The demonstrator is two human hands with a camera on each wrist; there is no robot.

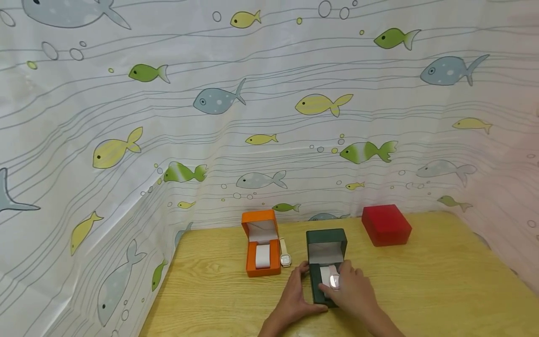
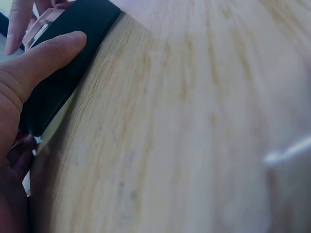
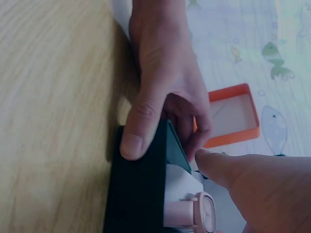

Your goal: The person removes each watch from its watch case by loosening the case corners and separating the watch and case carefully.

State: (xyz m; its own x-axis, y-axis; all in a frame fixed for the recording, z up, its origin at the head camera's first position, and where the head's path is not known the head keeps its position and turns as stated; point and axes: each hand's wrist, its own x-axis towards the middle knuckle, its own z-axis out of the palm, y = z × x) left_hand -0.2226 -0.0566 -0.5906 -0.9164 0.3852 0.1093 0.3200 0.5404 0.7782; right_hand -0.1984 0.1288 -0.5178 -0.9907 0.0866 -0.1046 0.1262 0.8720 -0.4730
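Wood-grain tabletop [image 1: 210, 290], fish-print backdrop [image 1: 269, 117] beyond both hands | left hand [image 1: 293, 296] grips green box [image 1: 315, 278] | right hand [image 1: 357, 288] curled round pink watch [image 1: 334, 281] inside it | orange box [image 1: 251, 257] beyond left hand

Green box [image 3: 137, 189], pink watch [image 3: 187, 213], orange box [image 1: 263, 272], fish-print backdrop [image 1: 269, 121]

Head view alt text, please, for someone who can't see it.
A left hand grips an open dark green watch box while the right hand holds a pink wristwatch on a white cushion. An open orange watch box and pale-gold wristwatch lie left, a red box right, on a wooden table.
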